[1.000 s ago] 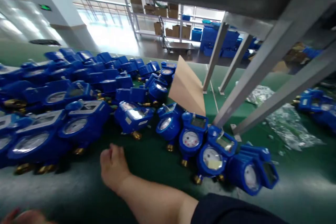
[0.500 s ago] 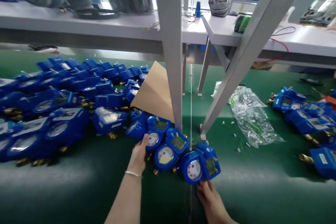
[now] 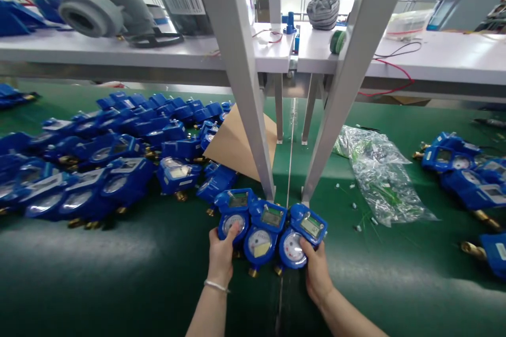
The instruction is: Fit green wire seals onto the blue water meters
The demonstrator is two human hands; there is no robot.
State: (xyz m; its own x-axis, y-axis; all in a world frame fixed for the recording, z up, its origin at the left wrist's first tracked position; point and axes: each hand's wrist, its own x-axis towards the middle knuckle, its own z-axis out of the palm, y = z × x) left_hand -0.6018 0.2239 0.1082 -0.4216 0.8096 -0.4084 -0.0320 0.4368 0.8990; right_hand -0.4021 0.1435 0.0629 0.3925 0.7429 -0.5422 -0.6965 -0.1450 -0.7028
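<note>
Beside bare green tabletop (image 3: 138,276), left hand (image 3: 221,258) curls fingers round one blue meter's (image 3: 236,207) edge, right hand (image 3: 317,272) round another meter's (image 3: 301,230).

The left hand (image 3: 221,258) and right hand (image 3: 318,271) reach forward, apart, both gripping. The left thumb (image 3: 233,231) slants up toward the right hand, the right thumb (image 3: 307,247) toward the left. Behind them, the left forearm (image 3: 207,316) and right forearm (image 3: 350,318) spread outward, the right more steeply angled aside.

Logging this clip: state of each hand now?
Left hand: closed on a blue meter, thumb on top.
Right hand: closed on another blue meter, thumb on top.
</note>
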